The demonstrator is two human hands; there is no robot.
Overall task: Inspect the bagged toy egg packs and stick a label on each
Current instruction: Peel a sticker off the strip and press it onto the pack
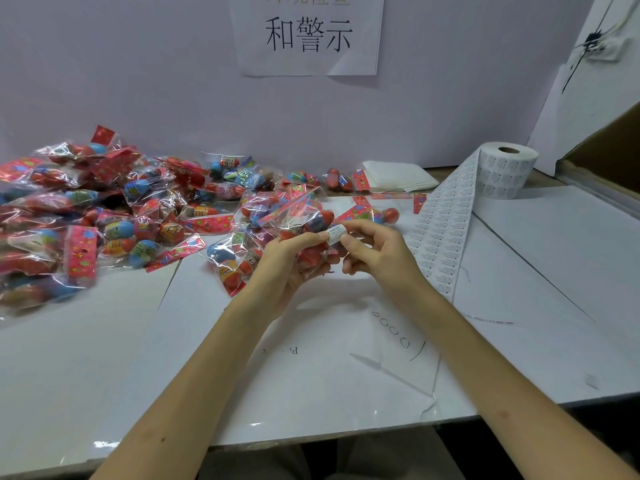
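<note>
My left hand (294, 261) grips a bagged egg pack (308, 233) while my right hand (372, 249) pinches a white label (335, 234) against it, label roll (504, 173) far right.

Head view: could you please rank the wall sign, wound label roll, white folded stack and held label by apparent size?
1. wall sign
2. wound label roll and white folded stack: look about alike, so tied
3. held label, at the egg pack

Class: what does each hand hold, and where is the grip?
Left hand: bagged egg pack, around its lower end. Right hand: white label, by its right edge.
</note>
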